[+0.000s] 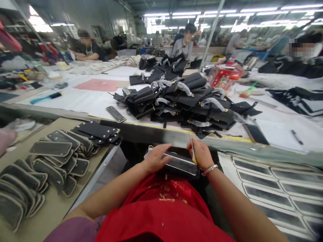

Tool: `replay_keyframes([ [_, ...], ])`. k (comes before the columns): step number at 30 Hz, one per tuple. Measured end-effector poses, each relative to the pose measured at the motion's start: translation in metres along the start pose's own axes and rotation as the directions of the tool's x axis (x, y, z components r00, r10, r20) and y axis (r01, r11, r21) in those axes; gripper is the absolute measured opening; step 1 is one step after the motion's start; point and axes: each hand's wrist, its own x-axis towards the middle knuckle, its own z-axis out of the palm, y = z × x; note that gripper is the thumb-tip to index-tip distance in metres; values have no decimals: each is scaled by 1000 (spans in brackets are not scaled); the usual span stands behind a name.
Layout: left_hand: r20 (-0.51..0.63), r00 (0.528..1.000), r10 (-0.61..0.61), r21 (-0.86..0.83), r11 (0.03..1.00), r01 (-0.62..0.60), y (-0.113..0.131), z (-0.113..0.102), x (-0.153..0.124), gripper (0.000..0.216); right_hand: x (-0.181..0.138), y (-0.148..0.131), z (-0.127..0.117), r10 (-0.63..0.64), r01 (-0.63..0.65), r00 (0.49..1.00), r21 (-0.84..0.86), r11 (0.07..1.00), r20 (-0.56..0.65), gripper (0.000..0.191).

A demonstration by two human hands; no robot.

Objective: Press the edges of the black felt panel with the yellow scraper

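On my lap, over a red apron (166,208), lies a flat black leather panel (180,163) with a pale glossy edge. My left hand (156,158) rests on its left end, fingers curled down and pressing it in place. My right hand (202,154), a silver bracelet at the wrist, pinches a thin pale brush (192,148) upright over the panel's right end.
A side board at left holds overlapping rows of similar panels (50,161). Finished panels (272,188) lie in rows at right. The workbench (83,101) ahead carries a heap of black bags (186,101), a phone (255,133) and a red box (223,77). Other people sit beyond.
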Motion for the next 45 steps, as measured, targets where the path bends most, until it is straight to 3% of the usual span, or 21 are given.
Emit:
replay_keyframes([
  [2,-206,937,-281,-294,931,215,-33,-21,-14,54,15,-5,10,-42,80,989,-277,957,143,58],
  [4,-177,855,-487,-589,749,305,-61,-26,-22,59,31,-11,28,-19,182,952,-515,838,305,54],
  [7,-13,848,-530,-783,532,321,-83,-14,-24,66,53,-17,61,77,293,890,-693,658,449,52],
  [9,27,856,-516,-776,529,343,-84,-4,-23,69,67,-19,80,96,383,847,-727,570,523,51],
  [13,49,843,-535,-672,607,425,-75,-2,-24,71,90,-18,105,45,595,729,-665,452,683,47],
  [20,60,813,-579,-630,609,481,-72,-9,-23,75,120,-13,130,-98,783,526,-436,444,845,51],
  [24,110,710,-695,-697,455,554,-79,-2,-23,79,129,-13,140,-161,856,379,-280,434,911,52],
  [27,152,627,-764,-745,329,581,-86,6,-24,81,132,-12,143,-213,887,303,-193,419,929,51],
  [32,96,545,-833,-730,313,608,-89,16,-27,75,133,-12,144,-283,913,216,-91,398,934,47],
  [35,60,543,-838,-705,350,617,-85,15,-28,71,134,-11,143,-310,923,170,-41,382,935,47],
  [39,12,578,-816,-635,440,635,-78,9,-27,61,135,-8,143,-340,932,121,12,363,933,47],
  [45,37,677,-735,-573,539,617,-70,1,-25,57,131,-2,140,-359,917,130,26,398,924,47],
])
